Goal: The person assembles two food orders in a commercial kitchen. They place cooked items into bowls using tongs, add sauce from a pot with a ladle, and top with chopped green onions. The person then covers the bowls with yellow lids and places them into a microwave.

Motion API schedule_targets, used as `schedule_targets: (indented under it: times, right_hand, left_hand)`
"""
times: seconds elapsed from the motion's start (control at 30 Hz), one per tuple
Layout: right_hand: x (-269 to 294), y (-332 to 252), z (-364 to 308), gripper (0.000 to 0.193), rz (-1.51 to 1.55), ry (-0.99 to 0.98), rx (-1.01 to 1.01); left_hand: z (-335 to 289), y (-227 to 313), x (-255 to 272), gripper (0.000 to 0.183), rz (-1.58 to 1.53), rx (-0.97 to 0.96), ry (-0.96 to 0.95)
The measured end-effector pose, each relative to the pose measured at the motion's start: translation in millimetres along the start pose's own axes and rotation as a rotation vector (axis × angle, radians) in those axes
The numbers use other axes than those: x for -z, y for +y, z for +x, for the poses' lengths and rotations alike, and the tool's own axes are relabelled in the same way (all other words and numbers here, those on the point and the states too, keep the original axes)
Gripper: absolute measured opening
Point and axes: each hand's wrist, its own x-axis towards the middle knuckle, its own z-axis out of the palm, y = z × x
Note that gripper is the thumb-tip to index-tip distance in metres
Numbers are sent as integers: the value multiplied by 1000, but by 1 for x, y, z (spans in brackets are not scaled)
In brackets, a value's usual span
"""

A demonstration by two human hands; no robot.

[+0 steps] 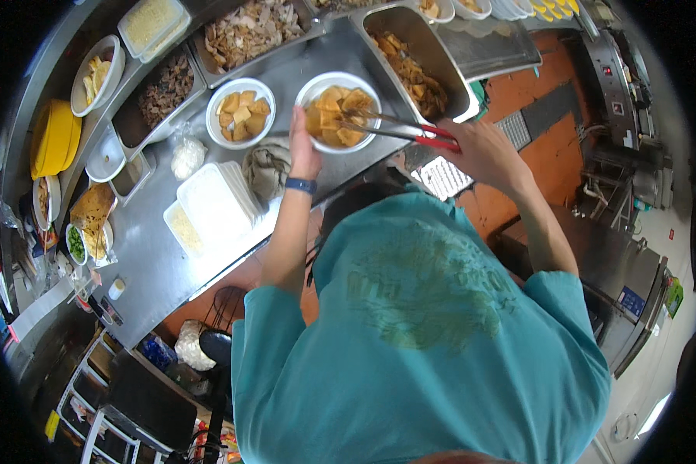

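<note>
My left hand [305, 147] grips the left side of a white bowl [339, 76] standing on the steel counter. In that bowl lie golden-brown food chunks [331, 100]. My right hand [483, 151] is closed round the red handles of metal tongs [433, 137]. The tongs' tips reach over the bowl's right rim and touch the chunks; whether they pinch a piece I cannot tell. To the left, apart from my hands, stands a second white bowl [212, 122] with similar chunks. Beyond the tongs is a deep steel pan [458, 87] of brown chunks in sauce.
Steel pans of sliced meat [251, 35] and dark minced meat [166, 89] line the counter's back. Left of me are stacked white lids [216, 201], a crumpled grey cloth [267, 168], a clear plastic bag [188, 158] and yellow bowls [56, 139]. Orange floor tiles [545, 155] show to the right.
</note>
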Motion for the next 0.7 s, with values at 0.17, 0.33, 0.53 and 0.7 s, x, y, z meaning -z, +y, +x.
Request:
schedule_targets:
  times: [0.17,0.33,0.53,0.7]
  right_hand:
    - [27,43,-1,39,231,231,-14]
    - [47,131,126,42,-21,385,-41]
    - [55,164,369,55,-146,344,-18]
    - [36,169,480,54,76,258,30]
  left_hand:
    - [-7,9,-5,71,-80,-92,70]
    - [-7,13,-26,76,-149,-44,114]
    - [-14,5,-58,75,-76,-186,207]
    - [-33,-7,-76,74,-1,-235,325]
